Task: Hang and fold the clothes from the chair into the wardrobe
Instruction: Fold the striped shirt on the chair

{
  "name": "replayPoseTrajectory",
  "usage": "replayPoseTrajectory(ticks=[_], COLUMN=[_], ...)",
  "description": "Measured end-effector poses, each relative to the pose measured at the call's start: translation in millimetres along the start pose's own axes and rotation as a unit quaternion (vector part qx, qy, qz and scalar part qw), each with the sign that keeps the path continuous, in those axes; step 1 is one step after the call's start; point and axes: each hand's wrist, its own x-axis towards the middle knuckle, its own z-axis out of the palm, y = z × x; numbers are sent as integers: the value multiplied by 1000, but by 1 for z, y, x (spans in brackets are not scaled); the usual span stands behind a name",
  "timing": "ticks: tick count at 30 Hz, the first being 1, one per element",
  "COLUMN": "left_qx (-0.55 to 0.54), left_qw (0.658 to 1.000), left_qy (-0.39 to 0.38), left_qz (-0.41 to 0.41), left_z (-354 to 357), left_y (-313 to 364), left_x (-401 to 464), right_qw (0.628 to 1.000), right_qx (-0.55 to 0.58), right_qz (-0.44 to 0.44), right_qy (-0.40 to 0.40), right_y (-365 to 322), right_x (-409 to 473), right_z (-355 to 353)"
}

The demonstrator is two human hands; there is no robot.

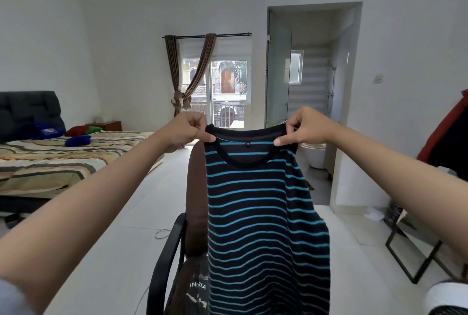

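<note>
A black shirt with thin blue stripes point(266, 213) hangs full length in front of me, its neckline facing me with a small label at the back of the collar. My left hand point(188, 131) pinches the left shoulder of the shirt. My right hand point(302, 128) pinches the right shoulder at the same height. Behind the shirt stands a brown office chair point(196, 200) with black armrests. A dark garment with white print point(196, 289) lies on the chair's seat, partly hidden by the shirt. No wardrobe shows in this view.
A bed point(50, 162) with a patterned cover and blue, red and green items fills the left. A glass balcony door point(222, 94) is straight ahead, an open bathroom doorway point(309, 112) to its right. A black metal frame point(410, 251) and red-black clothing point(448, 137) stand at right.
</note>
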Motion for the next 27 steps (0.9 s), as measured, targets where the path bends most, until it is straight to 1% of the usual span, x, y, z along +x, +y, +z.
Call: replayPoseTrajectory(ticks=[2, 6, 8, 11, 14, 16, 18, 20, 22, 23, 24, 25, 27], left_qx=[-1, 7, 8, -4, -28, -44, -62, -85, -103, -111, -118, -123, -123], left_qw=[1000, 1000, 1000, 1000, 999, 998, 997, 995, 994, 993, 993, 992, 992], left_qy=[1, -4, 0, 8, 12, 15, 19, 19, 15, 13, 10, 4, -15], left_qz=[7, 14, 18, 28, 32, 33, 37, 39, 34, 29, 24, 19, 10], left_z=[0, 2, 5, 6, 4, 4, 5, 6, 6, 7, 7, 8, 10], left_y=[3, 8, 10, 11, 11, 14, 16, 20, 22, 23, 23, 23, 22], left_x=[0, 0, 0, 1, -1, -2, -3, -4, -6, -6, -7, -7, -9], right_qw=[998, 975, 970, 985, 995, 994, 983, 963, 932, 922, 921, 931, 966], right_qx=[-48, -207, -229, -156, -37, 58, 151, 252, 356, 384, 385, 363, 246], right_qz=[-29, -76, -76, -53, -27, -10, 8, 15, 27, 34, 39, 48, 72], right_qy=[23, 7, 8, 49, 85, 97, 104, 98, 63, 45, 28, 9, -23], right_y=[-5, -9, -8, -7, -2, 1, 2, 1, 0, 0, 1, 3, 4], right_x=[2, 8, 8, 4, -1, -4, -6, -8, -9, -9, -8, -8, -10], right_z=[-7, -13, -13, -8, -1, 4, 9, 12, 13, 12, 11, 9, 5])
